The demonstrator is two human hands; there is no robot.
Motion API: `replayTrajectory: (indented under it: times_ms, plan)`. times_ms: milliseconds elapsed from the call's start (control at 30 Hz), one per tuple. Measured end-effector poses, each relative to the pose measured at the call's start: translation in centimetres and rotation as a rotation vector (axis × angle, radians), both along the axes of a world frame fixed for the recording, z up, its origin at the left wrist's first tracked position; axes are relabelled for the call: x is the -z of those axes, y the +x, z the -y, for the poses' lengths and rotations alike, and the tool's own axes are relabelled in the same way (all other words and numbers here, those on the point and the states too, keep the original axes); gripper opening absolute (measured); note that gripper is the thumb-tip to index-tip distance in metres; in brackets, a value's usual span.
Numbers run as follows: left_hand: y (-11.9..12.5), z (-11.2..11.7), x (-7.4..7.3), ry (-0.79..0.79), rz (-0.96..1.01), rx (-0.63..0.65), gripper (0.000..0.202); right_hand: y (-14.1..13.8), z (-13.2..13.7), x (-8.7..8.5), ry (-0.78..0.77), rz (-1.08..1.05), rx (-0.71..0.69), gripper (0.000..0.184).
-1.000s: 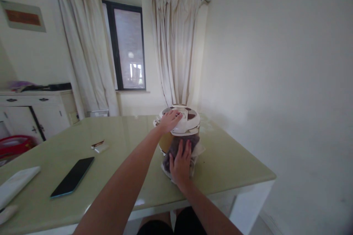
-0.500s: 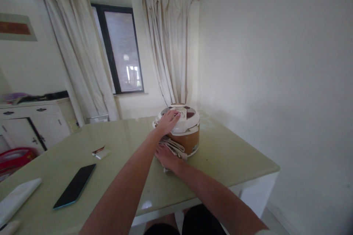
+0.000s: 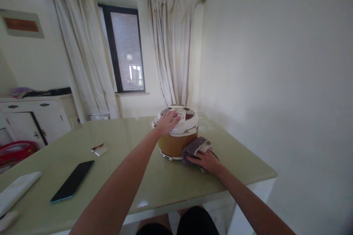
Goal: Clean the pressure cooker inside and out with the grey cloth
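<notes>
A rice cooker [image 3: 175, 145] with a white lid and a golden-brown body stands on the pale green tabletop [image 3: 165, 181]. My left hand [image 3: 167, 122] lies on top of its lid with the fingers stretched out. Low on the cooker's right side, my right hand [image 3: 207, 161] presses a folded grey-brown cloth [image 3: 190, 152] against the body. The fingers of that hand lie over the cloth, and part of it bunches up above them.
To the left lie a dark phone [image 3: 73, 181], a white flat object [image 3: 20, 191] and a small white packet [image 3: 101, 150]. A plain wall [image 3: 275, 80] rises on the right. White cabinets [image 3: 52, 117] and a red basin [image 3: 18, 152] are at far left.
My right hand has moved with the cloth from the cooker's front left round to its right side. My left hand stays on the lid.
</notes>
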State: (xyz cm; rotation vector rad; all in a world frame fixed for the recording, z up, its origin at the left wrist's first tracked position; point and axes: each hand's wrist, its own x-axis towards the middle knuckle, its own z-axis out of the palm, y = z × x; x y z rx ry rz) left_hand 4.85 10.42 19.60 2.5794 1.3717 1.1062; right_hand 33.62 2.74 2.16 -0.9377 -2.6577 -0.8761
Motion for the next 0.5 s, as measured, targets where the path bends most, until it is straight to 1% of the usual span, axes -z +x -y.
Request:
replayTrajectory:
  times_ms: [33, 100, 200, 267, 333, 367, 400, 433, 500]
  plan:
    - [0.0, 0.0, -0.1, -0.006, -0.003, 0.0, 0.042, -0.6, 0.1, 0.2, -0.008, -0.01, 0.009, 0.064]
    - [0.0, 0.1, -0.2, -0.021, 0.0, -0.003, 0.043, -3.0, 0.4, 0.0, -0.056, -0.016, 0.011, 0.066]
    - [-0.1, 0.0, -0.4, -0.05, 0.025, -0.01, 0.041, -9.2, 0.6, -1.3, -0.127, -0.035, -0.053, 0.065]
    - [-0.3, 0.0, -0.5, -0.059, 0.039, 0.003, 0.041, -13.7, 0.3, -2.6, -0.138, -0.061, -0.147, 0.056]
    - [-0.5, 0.0, -0.5, -0.042, 0.04, 0.034, 0.042, -16.9, -0.1, -3.5, -0.135, -0.104, -0.162, 0.047]
    - [-0.6, 0.0, -0.4, -0.026, 0.035, 0.052, 0.041, -17.7, -0.3, -3.8, -0.131, -0.116, -0.168, 0.045]
    - [-0.7, 0.0, -0.4, -0.007, 0.027, 0.067, 0.041, -17.8, -0.5, -3.8, -0.125, -0.12, -0.17, 0.044]
    - [-0.8, 0.0, -0.3, 0.009, 0.018, 0.075, 0.041, -17.4, -0.5, -3.6, -0.117, -0.118, -0.168, 0.045]
    - [-0.8, 0.0, -0.1, 0.032, 0.003, 0.08, 0.04, -15.0, -0.4, -2.9, -0.092, -0.127, -0.118, 0.052]
